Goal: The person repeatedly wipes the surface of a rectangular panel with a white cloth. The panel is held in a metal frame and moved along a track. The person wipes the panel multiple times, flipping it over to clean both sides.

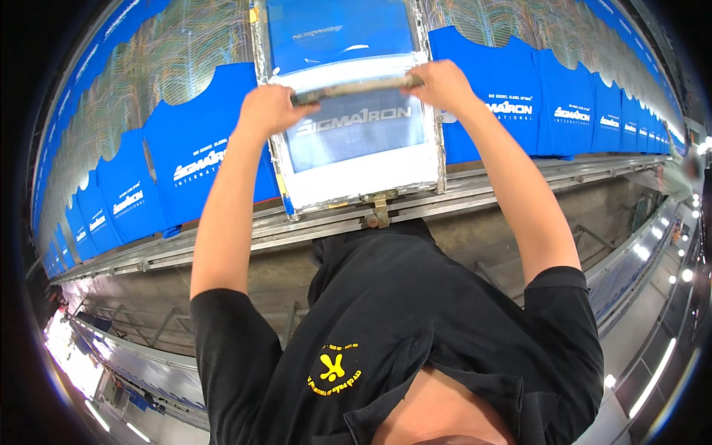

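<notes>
A screen-printing frame [440, 133] with a mesh window lies over the printing table in front of me, white ink along its inner edges. My left hand [272, 111] grips one end of a long squeegee [356, 89], and my right hand [442, 83] grips its other end. The squeegee lies crosswise over the mesh, slightly blurred, above printed-looking lettering [356, 121]. Whether its blade touches the mesh is hidden. Blue fabric shirt panels [211, 139] with white print lie on both sides of the frame.
A metal rail [473, 192] runs along the table's near edge, with a frame bracket [380, 208] resting at it. Rows of blue panels [573, 111] extend both ways. Behind me stands another long table [628, 272]. A blurred person [676, 172] is at the far right.
</notes>
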A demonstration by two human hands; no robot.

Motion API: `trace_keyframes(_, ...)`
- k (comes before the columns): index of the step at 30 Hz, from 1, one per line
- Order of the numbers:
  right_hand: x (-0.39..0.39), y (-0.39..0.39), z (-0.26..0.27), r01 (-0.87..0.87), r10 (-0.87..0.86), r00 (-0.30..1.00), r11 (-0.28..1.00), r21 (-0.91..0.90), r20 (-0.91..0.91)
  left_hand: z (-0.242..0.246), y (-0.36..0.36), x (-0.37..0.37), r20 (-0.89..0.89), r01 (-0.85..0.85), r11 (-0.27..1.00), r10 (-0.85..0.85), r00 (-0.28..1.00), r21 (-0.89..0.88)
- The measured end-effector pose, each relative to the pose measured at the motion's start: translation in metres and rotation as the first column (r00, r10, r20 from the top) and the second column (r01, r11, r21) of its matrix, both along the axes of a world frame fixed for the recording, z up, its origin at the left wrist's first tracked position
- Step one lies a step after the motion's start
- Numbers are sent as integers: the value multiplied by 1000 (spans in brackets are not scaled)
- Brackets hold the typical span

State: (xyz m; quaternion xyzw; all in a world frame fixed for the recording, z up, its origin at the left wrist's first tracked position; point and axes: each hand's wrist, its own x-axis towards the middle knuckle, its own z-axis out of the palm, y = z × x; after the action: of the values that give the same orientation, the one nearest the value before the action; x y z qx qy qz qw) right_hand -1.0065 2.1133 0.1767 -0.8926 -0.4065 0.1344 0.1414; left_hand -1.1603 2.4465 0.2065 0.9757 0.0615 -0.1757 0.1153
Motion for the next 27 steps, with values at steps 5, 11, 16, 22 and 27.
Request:
trace_keyframes(5,23,25,-22,84,-83,997,992,-100,7,-33,13,28,93,-13,1000,12,996,7)
trace_keyframes(11,17,28,-32,130,-128,991,989,-68,41,-30,13,24,100,-60,998,61,993,-11)
trace_keyframes(16,-34,2,-43,122,-116,983,992,-31,145,-32,-16,-26,111,-76,997,76,991,-10)
trace_keyframes(22,-149,-62,-50,78,-96,987,988,135,129,-52,-63,-149,282,-59,994,83,956,-93)
trace_keyframes(27,-118,-54,-26,18,-19,1000,1000,-25,-4,-4,-59,-108,-209,-93,994,77,975,-65)
